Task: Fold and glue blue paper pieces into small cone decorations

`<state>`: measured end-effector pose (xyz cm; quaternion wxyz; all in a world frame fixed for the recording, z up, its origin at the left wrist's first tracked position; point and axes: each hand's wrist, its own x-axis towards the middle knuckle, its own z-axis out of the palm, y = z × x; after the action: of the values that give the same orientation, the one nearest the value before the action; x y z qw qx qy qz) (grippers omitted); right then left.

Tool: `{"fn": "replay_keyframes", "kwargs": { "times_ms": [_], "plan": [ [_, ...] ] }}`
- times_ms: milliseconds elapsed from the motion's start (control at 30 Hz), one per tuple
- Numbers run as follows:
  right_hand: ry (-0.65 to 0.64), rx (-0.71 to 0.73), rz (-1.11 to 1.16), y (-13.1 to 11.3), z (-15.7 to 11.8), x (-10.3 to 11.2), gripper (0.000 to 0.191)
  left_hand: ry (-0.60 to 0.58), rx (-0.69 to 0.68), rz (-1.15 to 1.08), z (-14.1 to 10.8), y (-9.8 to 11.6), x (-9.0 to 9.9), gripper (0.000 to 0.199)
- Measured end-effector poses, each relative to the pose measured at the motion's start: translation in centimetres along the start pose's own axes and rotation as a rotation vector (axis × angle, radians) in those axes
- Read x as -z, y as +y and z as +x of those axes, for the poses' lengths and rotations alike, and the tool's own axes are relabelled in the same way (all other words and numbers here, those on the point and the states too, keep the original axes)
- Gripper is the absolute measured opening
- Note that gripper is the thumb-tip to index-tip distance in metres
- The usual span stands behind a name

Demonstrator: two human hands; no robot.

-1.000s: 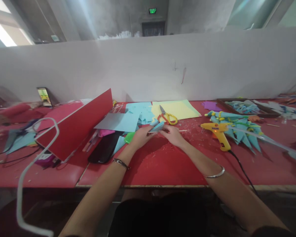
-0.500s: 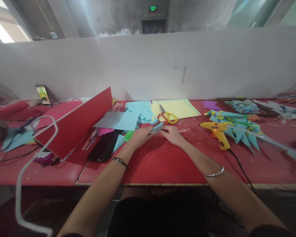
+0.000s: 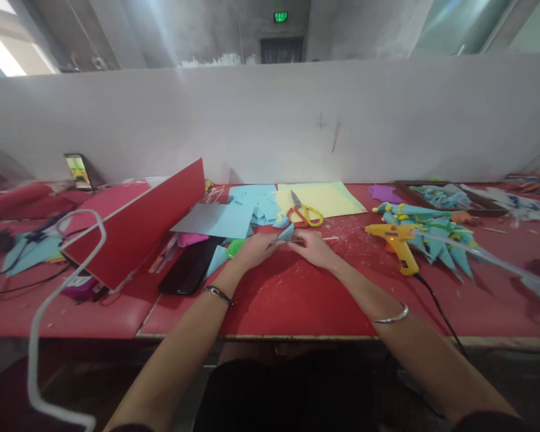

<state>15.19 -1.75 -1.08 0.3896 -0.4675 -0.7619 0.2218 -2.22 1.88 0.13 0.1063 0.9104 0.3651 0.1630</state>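
Note:
Both hands meet over the red table [image 3: 292, 294], with a small piece of blue paper [image 3: 286, 233] between their fingertips. My left hand [image 3: 257, 249] is closed on the paper's left side. From the right, my right hand [image 3: 314, 247] has its fingers bent in against the lower edge of the same piece; a thin pale stick [image 3: 330, 239] shows beside it. Just beyond the hands lie scissors [image 3: 306, 213] with red and yellow handles, on a yellow sheet [image 3: 330, 198]. Blue paper pieces [image 3: 261, 204] are spread behind my left hand.
A yellow hot glue gun [image 3: 398, 243] with a cord stands at right beside blue paper cones [image 3: 441, 234]. A tray [image 3: 481, 210] holds scraps behind them. At left are a black phone [image 3: 191, 267], a leaning red board [image 3: 139, 222] and a white bent tube [image 3: 36, 336].
Between my fingertips the blue paper piece has turned from lying nearly flat to standing up as a pointed shape. My hands have barely shifted.

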Motion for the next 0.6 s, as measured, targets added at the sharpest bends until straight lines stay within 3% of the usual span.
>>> {"fn": "replay_keyframes", "kwargs": {
  "times_ms": [300,600],
  "plan": [
    [0.006,-0.028,-0.284,-0.53,0.0,0.41,0.017,-0.037,-0.021,-0.091,-0.17,-0.14,-0.17,0.04],
    [-0.023,0.023,-0.221,-0.53,0.07,0.52,0.026,0.015,-0.005,-0.3,-0.22,-0.03,0.0,0.036]
  ]
}}
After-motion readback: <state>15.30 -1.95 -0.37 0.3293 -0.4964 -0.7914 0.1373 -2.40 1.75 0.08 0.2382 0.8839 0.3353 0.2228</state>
